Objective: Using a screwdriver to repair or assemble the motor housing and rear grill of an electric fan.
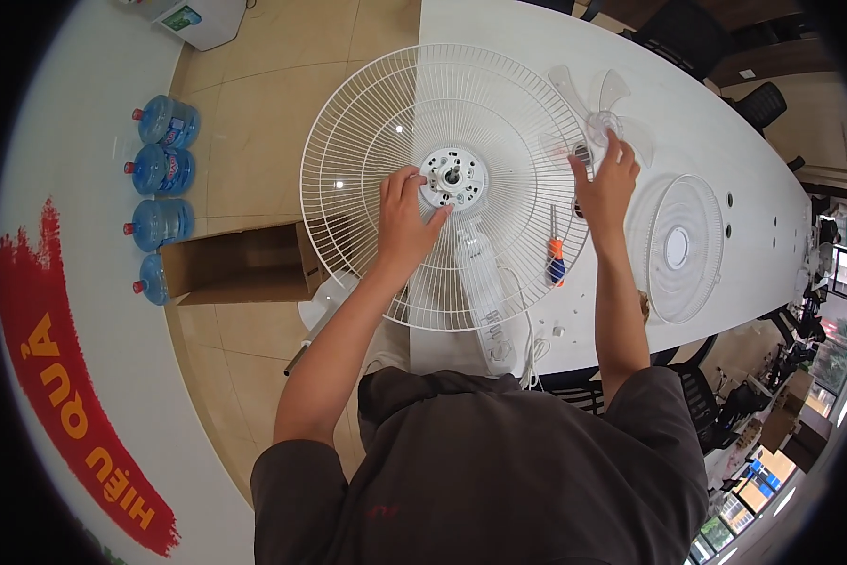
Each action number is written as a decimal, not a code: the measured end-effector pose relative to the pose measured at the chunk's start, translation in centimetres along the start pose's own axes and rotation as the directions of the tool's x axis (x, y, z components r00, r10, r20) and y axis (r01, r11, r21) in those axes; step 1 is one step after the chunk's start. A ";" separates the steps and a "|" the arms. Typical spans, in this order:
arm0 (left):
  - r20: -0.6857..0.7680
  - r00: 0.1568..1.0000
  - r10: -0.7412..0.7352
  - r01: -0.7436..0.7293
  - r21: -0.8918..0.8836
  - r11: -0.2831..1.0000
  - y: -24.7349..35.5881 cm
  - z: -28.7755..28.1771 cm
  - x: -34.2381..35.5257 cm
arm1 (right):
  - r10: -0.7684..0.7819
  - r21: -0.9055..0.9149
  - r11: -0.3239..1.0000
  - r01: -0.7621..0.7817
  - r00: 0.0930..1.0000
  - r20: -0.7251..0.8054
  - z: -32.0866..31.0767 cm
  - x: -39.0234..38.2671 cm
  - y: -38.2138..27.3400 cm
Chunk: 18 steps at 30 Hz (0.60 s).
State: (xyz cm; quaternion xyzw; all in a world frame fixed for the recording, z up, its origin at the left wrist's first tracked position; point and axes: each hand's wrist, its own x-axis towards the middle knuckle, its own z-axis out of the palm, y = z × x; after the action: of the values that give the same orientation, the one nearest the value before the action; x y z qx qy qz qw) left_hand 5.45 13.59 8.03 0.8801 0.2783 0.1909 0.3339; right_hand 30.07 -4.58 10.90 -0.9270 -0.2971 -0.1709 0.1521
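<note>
Two grilles [508, 212] [677, 249], one fan rotor [603, 121], one screwdriver [556, 252], four water jugs [171, 122] [164, 170] [162, 224] [154, 281], one box [254, 259]

Clear fan blades [606, 123] sit beside the large white guard [508, 132].

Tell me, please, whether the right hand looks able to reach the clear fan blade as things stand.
Very likely yes: the right hand has its fingertips at the hub of the clear fan blade, and in this view that hub shows outside the white wire grille. Whether they touch is hard to tell.
</note>
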 end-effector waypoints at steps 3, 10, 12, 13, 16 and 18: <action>-0.084 0.996 -0.024 0.016 -0.092 0.996 0.3 -1.6 -0.9 | 0.176 0.479 0.794 -0.374 0.896 0.409 3.0 -2.6 4.4; -0.542 0.652 -0.530 0.372 -0.381 0.847 0.4 -4.3 -17.0 | 0.153 0.670 0.354 -0.652 0.747 0.646 0.8 -3.6 4.1; -0.220 0.711 -0.668 0.522 -0.472 0.710 -0.9 -1.1 -22.6 | 0.162 0.681 0.345 -0.645 0.756 0.634 1.0 -3.6 3.8; -0.016 0.743 -0.669 0.565 -0.521 0.640 -1.2 0.8 -24.0 | 0.136 0.685 0.317 -0.657 0.746 0.652 1.3 -3.5 3.7; 0.332 0.834 -0.440 0.547 -0.407 0.731 0.7 4.9 -22.9 | 0.150 0.660 0.256 -0.706 0.704 0.695 1.2 -3.2 4.3; 0.448 0.818 -0.361 0.544 -0.397 0.739 2.2 7.5 -20.2 | 0.157 0.597 0.311 -0.740 0.659 0.735 1.4 -3.3 4.9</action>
State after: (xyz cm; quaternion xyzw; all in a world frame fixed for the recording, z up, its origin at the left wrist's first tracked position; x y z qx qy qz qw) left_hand -5.45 -3.81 1.25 0.6829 0.3641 0.0130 0.6332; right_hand 30.77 -9.47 7.41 -0.7618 -0.0806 0.3326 0.5500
